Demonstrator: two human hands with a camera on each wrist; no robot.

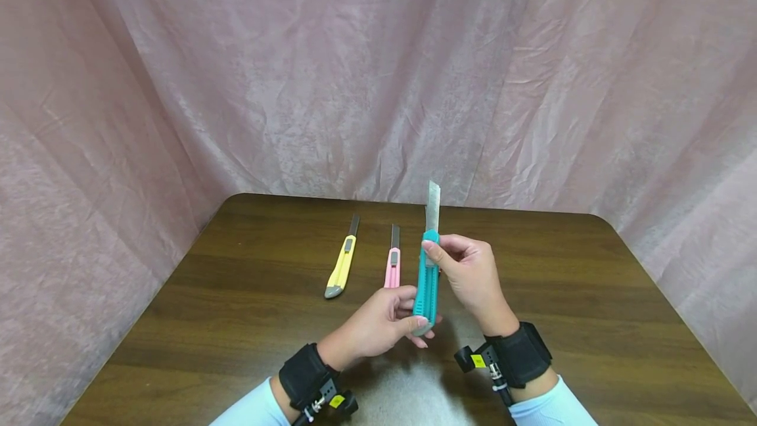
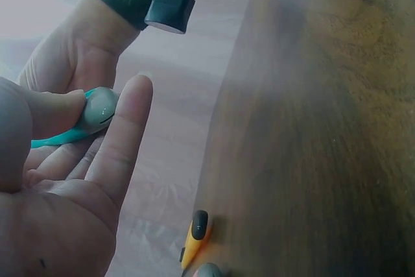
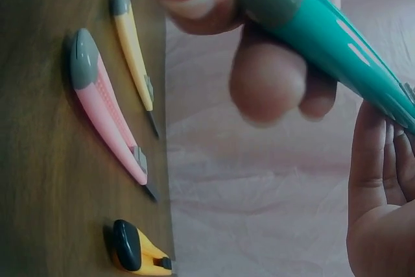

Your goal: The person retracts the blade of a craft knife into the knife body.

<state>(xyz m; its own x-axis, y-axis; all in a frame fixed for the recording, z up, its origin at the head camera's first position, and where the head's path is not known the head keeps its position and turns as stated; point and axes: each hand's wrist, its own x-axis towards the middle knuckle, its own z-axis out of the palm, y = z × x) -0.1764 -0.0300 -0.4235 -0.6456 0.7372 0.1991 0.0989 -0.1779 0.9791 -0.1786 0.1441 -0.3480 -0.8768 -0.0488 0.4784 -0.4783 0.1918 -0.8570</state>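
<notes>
A teal utility knife (image 1: 426,291) is held above the table in both hands, tilted slightly, with its long blade (image 1: 434,206) out and pointing up and away. My left hand (image 1: 375,327) pinches the grey butt end (image 2: 100,109) between thumb and fingers. Near the blade end, by the slider, my right hand (image 1: 473,275) grips the handle with thumb and fingertips. Left of the hands, a pink utility knife (image 1: 393,268) and a yellow one with a grey end (image 1: 341,268) lie on the table, both with blades out.
An orange-yellow knife with a black end (image 3: 146,254) lies on the table beside the pink one, mostly hidden in the head view behind the hands. The brown wooden table (image 1: 236,294) ends at a pink curtain (image 1: 331,84).
</notes>
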